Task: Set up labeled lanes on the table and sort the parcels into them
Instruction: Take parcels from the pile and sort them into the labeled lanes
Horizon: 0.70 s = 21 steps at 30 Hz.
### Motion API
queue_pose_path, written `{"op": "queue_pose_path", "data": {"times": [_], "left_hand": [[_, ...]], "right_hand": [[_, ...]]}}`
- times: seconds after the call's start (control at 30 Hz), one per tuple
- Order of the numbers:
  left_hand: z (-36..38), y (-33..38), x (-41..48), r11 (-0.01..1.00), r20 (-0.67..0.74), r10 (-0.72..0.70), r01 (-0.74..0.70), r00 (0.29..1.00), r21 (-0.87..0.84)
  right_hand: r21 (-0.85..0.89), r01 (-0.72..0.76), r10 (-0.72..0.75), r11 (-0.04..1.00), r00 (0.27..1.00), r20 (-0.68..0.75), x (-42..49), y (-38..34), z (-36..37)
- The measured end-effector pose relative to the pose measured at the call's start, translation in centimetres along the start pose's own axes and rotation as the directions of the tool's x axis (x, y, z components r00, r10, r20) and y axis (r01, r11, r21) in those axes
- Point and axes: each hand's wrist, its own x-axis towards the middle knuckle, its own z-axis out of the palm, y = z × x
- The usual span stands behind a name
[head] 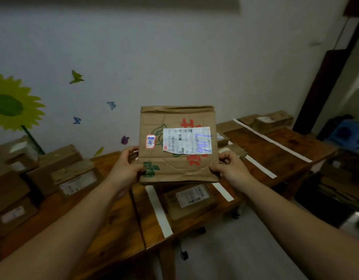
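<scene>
The step in hand looks like reading and sorting: a flat brown paper parcel [174, 118] is held up in mid-frame, clear above the tabletop [275, 152], its printed face turned to the camera. The left hand [125, 168] grips its lower left edge and the right hand [230, 168] pinches its lower right corner.

White tape strips [158, 211] divide the tabletop into lanes. One boxed parcel [189, 199] lies in the lane directly below, others sit at upper right [271, 120], and an unsorted-looking pile [59, 168] stands at left. The next move probably calls for matching the markings to a lane and lowering the parcel flat between two strips.

The white shipping label [186, 140] lies sideways, with a barcode, digits roughly "0507-00 076", and blue handwritten figures I cannot read surely. A small red-edged sticker [150, 141] bears blue handwriting, illegible. Red Chinese characters and green leaves are printed beneath.
</scene>
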Motion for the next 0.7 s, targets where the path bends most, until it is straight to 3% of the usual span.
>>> {"op": "queue_pose_path", "data": {"times": [0.4, 0.7], "left_hand": [[13.4, -0.7, 10.4, 1.000, 0.224, 0.015, -0.020, 0.974, 0.020], [31.3, -1.1, 14.3, 0.997, 0.324, 0.039, -0.060, 0.945, 0.053]], "right_hand": [[-0.002, -0.029, 0.028, 1.000, 0.976, -0.217, 8.5, 1.4, -10.3], [0.078, 0.034, -0.009, 0.996, 0.953, -0.302, 14.8, 3.1, -26.0]]}}
